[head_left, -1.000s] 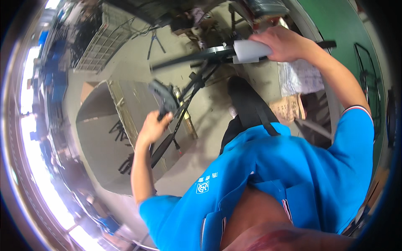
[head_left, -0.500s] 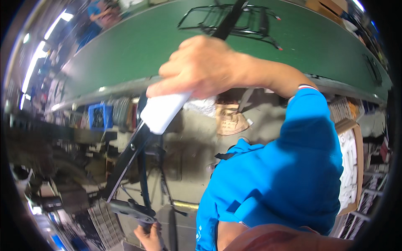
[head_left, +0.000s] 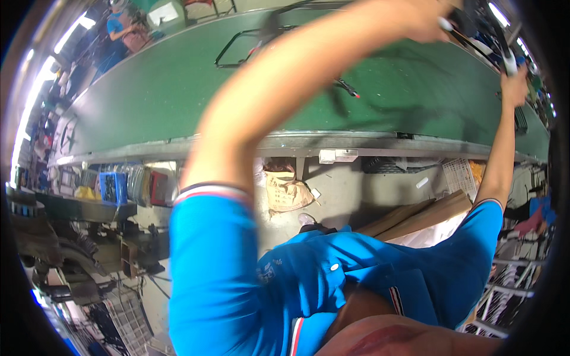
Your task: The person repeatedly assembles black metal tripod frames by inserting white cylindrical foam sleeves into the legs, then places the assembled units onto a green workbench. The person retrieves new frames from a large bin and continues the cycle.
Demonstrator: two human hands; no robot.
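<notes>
My left arm stretches up and across the green workbench point(head_left: 160, 89) to the upper right. There my left hand point(head_left: 424, 21) is closed on a dark part of a black tubular frame point(head_left: 497, 29), blurred and cut by the picture's edge. Further right, my right hand point(head_left: 514, 89) grips the same frame from below, just under a white sleeve point(head_left: 509, 62) on one tube. Behind my left forearm, a black wire rack point(head_left: 222, 54) lies on the bench, partly hidden; a red-tipped rod point(head_left: 350, 89) shows on the forearm's near side.
Beneath the bench edge are a brown paper sack point(head_left: 288, 193), small white boxes point(head_left: 338, 156) and a blue crate point(head_left: 113, 188). Brown cardboard point(head_left: 424, 216) lies beside my right side. Dark machinery point(head_left: 71, 237) fills the left. Another person point(head_left: 126, 29) is beyond the bench, far left.
The black frame has swung from the lower left up to the far right above the bench. Both hands went with it, my left hand rising from low down. My body has turned.
</notes>
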